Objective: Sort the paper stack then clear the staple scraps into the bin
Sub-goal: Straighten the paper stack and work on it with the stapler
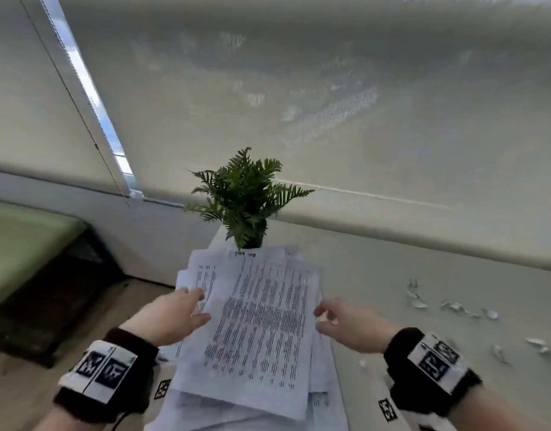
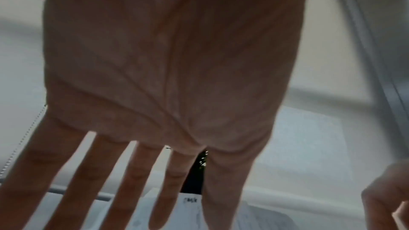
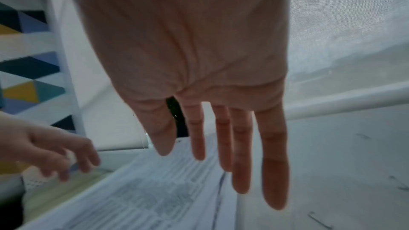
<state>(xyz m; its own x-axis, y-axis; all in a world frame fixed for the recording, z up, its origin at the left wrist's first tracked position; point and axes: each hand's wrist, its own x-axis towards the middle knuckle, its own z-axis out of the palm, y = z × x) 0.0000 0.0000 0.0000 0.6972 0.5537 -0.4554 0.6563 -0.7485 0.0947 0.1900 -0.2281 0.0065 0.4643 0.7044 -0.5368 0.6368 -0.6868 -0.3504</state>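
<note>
At the left edge of a white surface (image 1: 423, 306), the person's left hand (image 1: 171, 315) reaches toward a loose, fanned paper stack (image 1: 255, 325), fingers straight and spread, gripping nothing; whether the fingertips touch the top sheet is unclear. The stack lies askew at the surface's left edge, some sheets seeming to overhang the floor beside a dark bin (image 1: 50, 300) with a green lining. A small potted fern (image 1: 243, 200) stands just behind the papers. The right hand (image 1: 349, 325) hovers at the stack's right edge, fingers extended and relaxed, also empty. Farther right, staple scraps (image 1: 454, 309) lie scattered on the surface. The likely risk: squaring the sheets with an uneven push could slide the overhanging ones off the edge, or nudge the fern over. A sweeping sleeve might also scatter the scraps farther.
</note>
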